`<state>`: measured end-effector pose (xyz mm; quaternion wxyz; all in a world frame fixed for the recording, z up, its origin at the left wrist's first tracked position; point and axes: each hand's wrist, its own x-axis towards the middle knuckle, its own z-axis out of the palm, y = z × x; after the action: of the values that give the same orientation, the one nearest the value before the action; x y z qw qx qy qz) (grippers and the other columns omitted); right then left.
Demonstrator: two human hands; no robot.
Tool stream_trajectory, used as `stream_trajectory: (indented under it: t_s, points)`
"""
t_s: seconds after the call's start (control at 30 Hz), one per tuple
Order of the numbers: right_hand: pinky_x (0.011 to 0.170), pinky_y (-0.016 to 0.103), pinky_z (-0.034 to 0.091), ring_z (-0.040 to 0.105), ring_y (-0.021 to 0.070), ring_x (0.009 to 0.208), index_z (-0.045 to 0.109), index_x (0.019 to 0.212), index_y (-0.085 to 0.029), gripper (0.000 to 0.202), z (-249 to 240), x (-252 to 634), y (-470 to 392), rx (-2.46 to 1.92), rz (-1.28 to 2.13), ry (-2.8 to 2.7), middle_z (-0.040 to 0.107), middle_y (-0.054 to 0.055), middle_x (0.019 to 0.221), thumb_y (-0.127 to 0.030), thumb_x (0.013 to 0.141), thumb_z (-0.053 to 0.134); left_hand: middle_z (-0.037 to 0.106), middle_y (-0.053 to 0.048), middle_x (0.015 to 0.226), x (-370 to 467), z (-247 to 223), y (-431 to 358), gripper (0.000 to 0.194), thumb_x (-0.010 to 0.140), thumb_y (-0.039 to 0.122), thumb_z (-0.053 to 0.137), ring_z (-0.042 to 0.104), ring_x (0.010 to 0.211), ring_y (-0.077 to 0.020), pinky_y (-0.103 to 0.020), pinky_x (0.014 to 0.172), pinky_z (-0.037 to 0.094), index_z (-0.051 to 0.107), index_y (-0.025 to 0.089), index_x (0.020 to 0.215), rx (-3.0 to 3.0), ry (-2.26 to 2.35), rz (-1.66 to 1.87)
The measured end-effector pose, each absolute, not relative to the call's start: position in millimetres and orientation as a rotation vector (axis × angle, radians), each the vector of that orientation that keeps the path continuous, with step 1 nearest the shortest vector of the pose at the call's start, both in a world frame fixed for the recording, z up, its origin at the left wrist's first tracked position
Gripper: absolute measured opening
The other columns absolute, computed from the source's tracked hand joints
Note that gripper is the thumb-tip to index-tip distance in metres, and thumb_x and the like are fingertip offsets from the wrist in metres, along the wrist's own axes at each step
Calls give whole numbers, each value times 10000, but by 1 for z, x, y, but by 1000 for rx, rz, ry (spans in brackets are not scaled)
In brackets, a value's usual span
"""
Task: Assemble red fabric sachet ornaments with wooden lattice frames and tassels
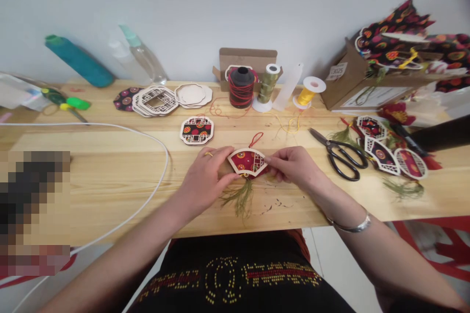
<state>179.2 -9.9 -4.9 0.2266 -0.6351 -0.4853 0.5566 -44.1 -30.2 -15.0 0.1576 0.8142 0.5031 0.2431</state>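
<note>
Fan-shaped ornament, pale wooden lattice frame over red patterned fabric: held between my hands near the table's front edge; whether it touches the pale wooden table I cannot tell. My left hand grips its left end, thumb low, fingers along the upper edge. My right hand pinches the right corner, remaining fingers curled beneath. A thin red cord loop stands above; an olive-green thread tassel hangs toward me.

Step in hand, my judgement: steadying and aligning the frame on its fabric. The next move would call for even fingertip pressure at both ends, tassel kept clear (fine strands, likely to snag).

Just beyond: a rounded wooden lattice piece with black-and-red patterned fabric. Right: black-handled metal scissors, lying near similar tasselled ornaments. Farther back: a dark cone of red cord, an olive-green thread spool and a white-flanged yellow thread spool.
</note>
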Motion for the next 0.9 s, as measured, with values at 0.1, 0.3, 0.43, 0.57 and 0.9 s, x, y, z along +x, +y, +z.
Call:
stream_trajectory:
  t_s: [0.1, 0.3, 0.43, 0.57, 0.9]
  points:
    - [383, 223, 316, 474, 62, 366, 612, 524, -155, 281, -4, 179, -9, -1747, 1557, -1310, 582, 5, 472, -307, 755, 666, 668, -72, 984, -43, -13, -37, 247, 836, 325, 645, 604, 921, -208, -369, 828, 492, 640, 189, 1042, 2407, 1443, 960]
    - [388, 226, 331, 469, 61, 369, 618, 534, -157, 263, -4, 180, -9, -1724, 1571, -1287, 582, 4, 473, -298, 749, 673, 652, -37, 755, -35, -19, -58, 220, 812, 406, 645, 597, 726, -188, -302, 625, 485, 681, 197, 871, 2605, 1252, 722]
    - [402, 230, 354, 472, 61, 371, 605, 521, -159, 285, -8, 181, -10, -1712, 1551, -1352, 581, 3, 480, -302, 761, 660, 670, -63, 786, -32, -25, -65, 159, 842, 314, 589, 607, 753, -212, -339, 654, 501, 657, 174, 869, 2666, 1300, 553]
    - [385, 218, 336, 470, 55, 361, 595, 524, -162, 288, -11, 182, -9, -1714, 1521, -1410, 580, 1, 478, -308, 765, 656, 643, -37, 698, -35, -23, -65, 122, 844, 199, 528, 596, 671, -192, -324, 613, 489, 622, 182, 769, 2697, 1260, 573]
    - [396, 225, 357, 486, 66, 362, 587, 531, -164, 290, -11, 183, -10, -1732, 1473, -1478, 584, 0, 473, -317, 772, 631, 620, -38, 734, -50, -14, -65, 100, 841, 220, 528, 594, 710, -204, -331, 616, 482, 603, 184, 785, 2596, 1362, 478]
